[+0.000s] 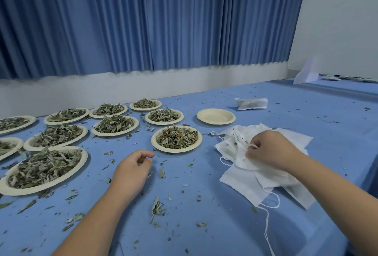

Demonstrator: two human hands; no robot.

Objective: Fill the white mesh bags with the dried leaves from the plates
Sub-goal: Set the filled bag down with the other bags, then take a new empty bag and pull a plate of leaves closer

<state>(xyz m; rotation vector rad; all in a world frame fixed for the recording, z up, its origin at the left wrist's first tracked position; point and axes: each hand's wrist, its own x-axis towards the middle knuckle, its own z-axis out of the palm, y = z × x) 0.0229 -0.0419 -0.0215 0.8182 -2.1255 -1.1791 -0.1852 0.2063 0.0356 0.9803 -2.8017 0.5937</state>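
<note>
A pile of flat white mesh bags (243,182) with drawstrings lies on the blue table at the right. My right hand (270,151) rests on top of the pile and pinches the fabric of the uppermost bag. My left hand (133,169) hovers low over the table, fingers loosely curled, holding nothing, just left of a plate of dried leaves (177,139). Several more cream plates heaped with dried leaves (44,168) spread to the left and back. One filled mesh bag (251,103) lies further back.
An empty cream plate (216,116) sits behind the bag pile. Loose leaf bits (156,208) litter the blue table cloth. A folded white paper (306,72) stands at the far right near a grey partition. Blue curtains hang behind the table.
</note>
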